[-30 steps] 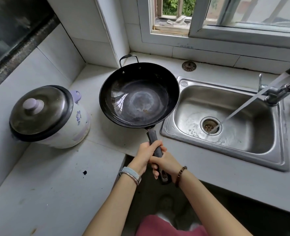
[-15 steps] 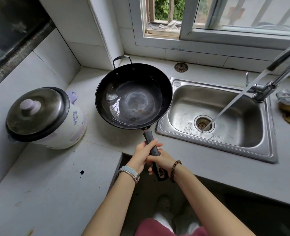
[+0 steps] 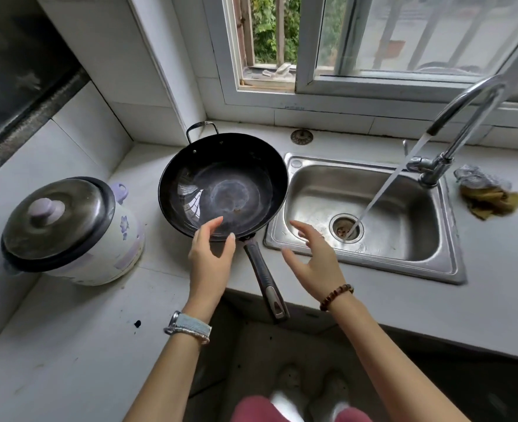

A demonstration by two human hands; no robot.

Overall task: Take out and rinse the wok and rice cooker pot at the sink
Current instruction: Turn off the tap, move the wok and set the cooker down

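The black wok (image 3: 222, 184) rests on the white counter just left of the steel sink (image 3: 404, 239), its long handle (image 3: 265, 278) sticking out over the counter's front edge. My left hand (image 3: 210, 257) hovers open over the wok's near rim, left of the handle. My right hand (image 3: 314, 260) is open too, fingers spread, to the right of the handle over the sink's near left corner. Neither hand holds anything. The white rice cooker (image 3: 72, 229) with purple flowers stands at the far left, its lid closed, so the pot inside is hidden.
Water runs from the curved tap (image 3: 464, 123) into the sink drain (image 3: 346, 229). A crumpled cloth and scrubber (image 3: 489, 193) lie right of the tap. A round drain cover (image 3: 301, 137) sits by the window sill. The counter bends in an L around a floor gap.
Both hands have let go of the wok handle and opened. The wok now rests on the counter beside the sink.
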